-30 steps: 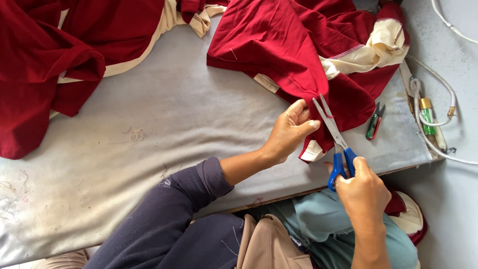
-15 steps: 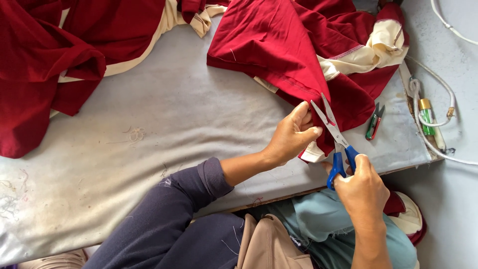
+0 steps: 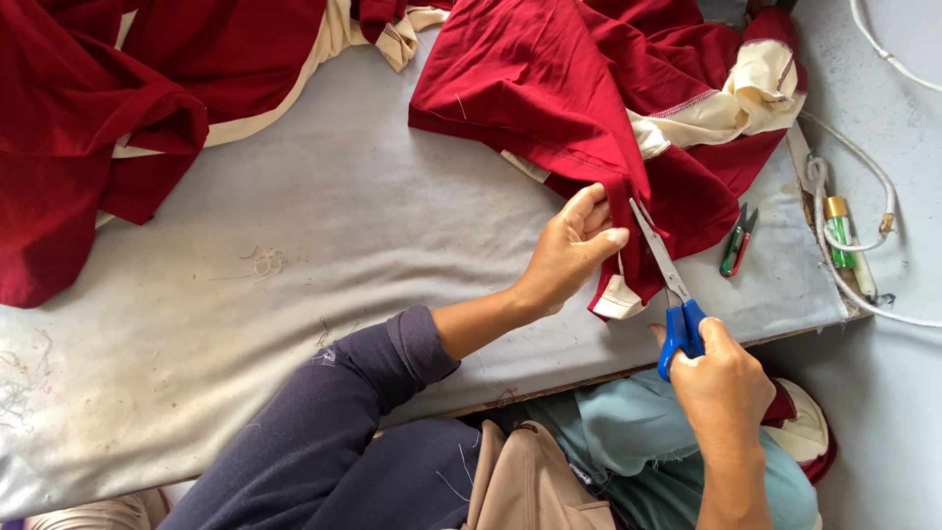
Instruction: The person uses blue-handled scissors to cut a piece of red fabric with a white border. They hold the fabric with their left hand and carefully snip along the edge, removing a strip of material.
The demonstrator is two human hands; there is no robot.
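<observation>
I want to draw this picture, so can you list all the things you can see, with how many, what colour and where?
red garment: one, dark red with cream trim, top middle and right of the table, pinched at its edge
red cloth pile: one heap, dark red with cream edging, top left
scissors: one pair, blue handles, silver blades at the garment's edge
thread snips: one, green and red, on the table right of the garment
table: one, grey and worn, with loose threads
white cord: one, looping at the right edge
small green tube: one, gold cap, by the cord
left hand: one, grip on the garment's edge, dark blue sleeve
right hand: one, grip on the scissors' handles
</observation>
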